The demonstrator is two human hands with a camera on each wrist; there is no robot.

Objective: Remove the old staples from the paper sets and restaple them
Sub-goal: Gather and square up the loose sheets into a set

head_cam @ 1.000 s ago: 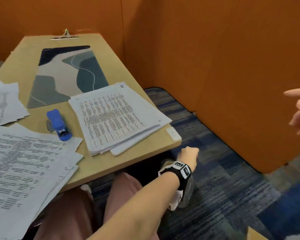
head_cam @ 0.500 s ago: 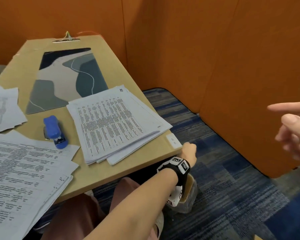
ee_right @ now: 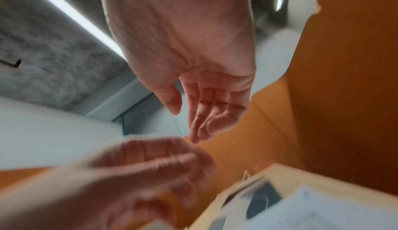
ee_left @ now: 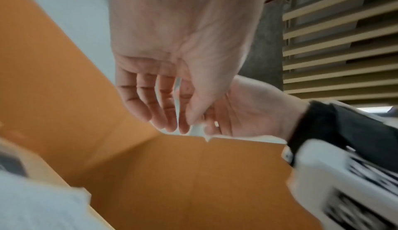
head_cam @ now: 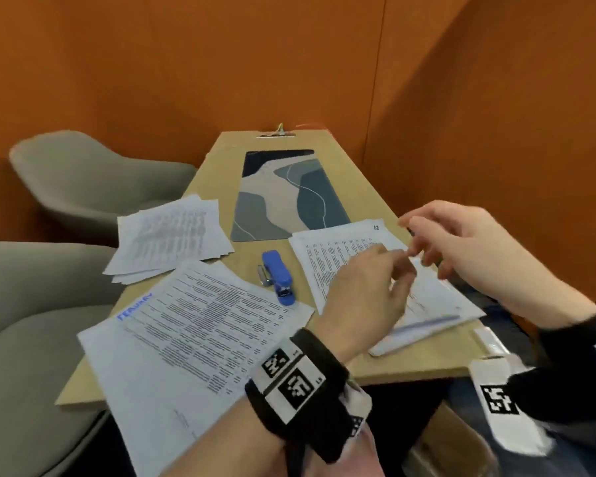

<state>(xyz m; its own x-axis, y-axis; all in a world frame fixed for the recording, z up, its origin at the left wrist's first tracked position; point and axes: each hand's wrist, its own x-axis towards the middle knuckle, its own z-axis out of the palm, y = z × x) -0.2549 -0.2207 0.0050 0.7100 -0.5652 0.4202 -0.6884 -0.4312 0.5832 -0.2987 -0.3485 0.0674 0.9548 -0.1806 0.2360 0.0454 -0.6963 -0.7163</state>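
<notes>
White printed paper set lies nearest, at 7 o'clock; above the right-hand paper stack at 3 o'clock hover the left hand and right hand, fingers loose, grasping nothing discernible. Blue stapler lies between the stacks; third stack at 11 o'clock.

The left hand hangs palm-on above the orange wall, fingers loosely bent. Just right of it, the right hand nearly meets its fingertips; contact is unclear.

Patterned mat on wooden table; 2 grey chairs beside; orange walls.
</notes>
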